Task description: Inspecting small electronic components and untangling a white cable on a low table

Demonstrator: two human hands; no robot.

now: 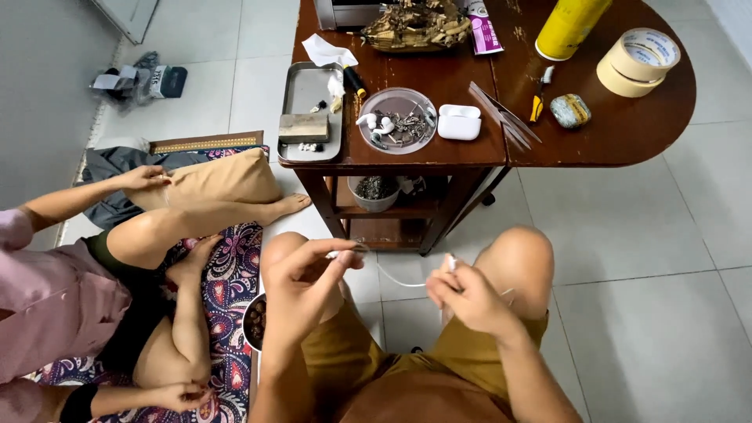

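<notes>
Below the near edge of the bench (pixel 407 157), a thin white cord (pixel 395 278) sags crosswise between the knees, its left end pinched in the left hand (pixel 301 286), its right end in the right hand (pixel 462 294), both equally near.

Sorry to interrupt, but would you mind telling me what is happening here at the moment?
A seated person holds a thin white cord stretched between both hands above their knees: the left hand pinches one end, the right hand the other. In front stands a dark wooden table with a round dish of small parts, a metal tray and tape rolls. Another person sits on a patterned mat to the left.
</notes>
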